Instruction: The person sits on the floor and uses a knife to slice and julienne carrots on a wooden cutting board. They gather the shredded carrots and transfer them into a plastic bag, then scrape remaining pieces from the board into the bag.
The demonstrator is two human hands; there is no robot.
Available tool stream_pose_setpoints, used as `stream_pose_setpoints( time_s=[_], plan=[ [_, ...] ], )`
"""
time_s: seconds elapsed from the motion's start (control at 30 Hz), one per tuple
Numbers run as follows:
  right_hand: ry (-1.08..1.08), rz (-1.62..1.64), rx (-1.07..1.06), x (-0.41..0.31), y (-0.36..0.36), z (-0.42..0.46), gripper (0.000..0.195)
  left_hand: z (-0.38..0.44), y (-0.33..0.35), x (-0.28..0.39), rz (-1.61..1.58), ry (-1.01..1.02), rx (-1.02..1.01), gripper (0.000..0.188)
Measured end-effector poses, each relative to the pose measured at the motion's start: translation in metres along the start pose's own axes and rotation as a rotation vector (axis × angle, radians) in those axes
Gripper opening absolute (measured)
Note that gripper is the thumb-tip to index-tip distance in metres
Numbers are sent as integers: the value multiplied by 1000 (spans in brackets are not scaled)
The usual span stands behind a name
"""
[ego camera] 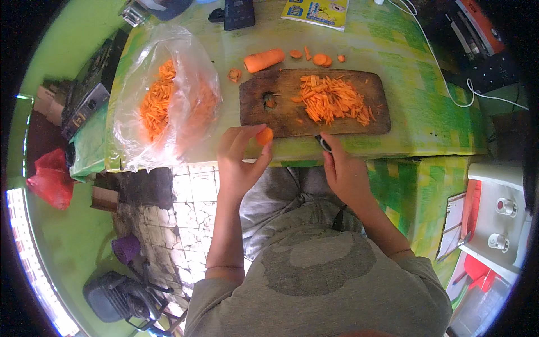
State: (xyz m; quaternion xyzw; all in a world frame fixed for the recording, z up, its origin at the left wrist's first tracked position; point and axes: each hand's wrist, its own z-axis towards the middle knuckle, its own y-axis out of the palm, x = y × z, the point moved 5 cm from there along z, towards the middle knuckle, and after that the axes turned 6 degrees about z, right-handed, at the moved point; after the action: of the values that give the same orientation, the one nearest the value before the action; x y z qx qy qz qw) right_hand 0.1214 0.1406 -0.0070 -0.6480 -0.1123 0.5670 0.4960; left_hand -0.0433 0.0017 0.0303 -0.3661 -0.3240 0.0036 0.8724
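Note:
Between thumb and fingers my left hand [246, 153] holds a carrot piece [265, 137] at the near edge of the wooden cutting board [282, 122]. My right hand [346, 168] grips a dark-handled tool [324, 143], perhaps a knife; its blade cannot be made out. Carrot strips [334, 101] lie heaped on the board's right half. Beyond the board are a thick carrot piece [264, 60], carrot slices [322, 60] and small scraps. To the left, a clear plastic bag [191, 46] contains many carrot strips [158, 105].
A yellow booklet [316, 12] and a black device [239, 14] rest at the table's far side. A white cable [438, 67] runs down the right side. The green patterned table cover [429, 126] reaches the near edge, close to my body.

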Motion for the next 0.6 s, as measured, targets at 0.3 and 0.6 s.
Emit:
stream_pose_setpoints(
  time_s=[0.3, 0.6],
  plan=[
    [76, 122, 111, 4, -36, -11, 27, 18, 35, -5, -173, 6, 65, 25],
    [-34, 452, 728, 53, -145, 9, 11, 14, 40, -9, -144, 31, 154, 24]
  ],
)
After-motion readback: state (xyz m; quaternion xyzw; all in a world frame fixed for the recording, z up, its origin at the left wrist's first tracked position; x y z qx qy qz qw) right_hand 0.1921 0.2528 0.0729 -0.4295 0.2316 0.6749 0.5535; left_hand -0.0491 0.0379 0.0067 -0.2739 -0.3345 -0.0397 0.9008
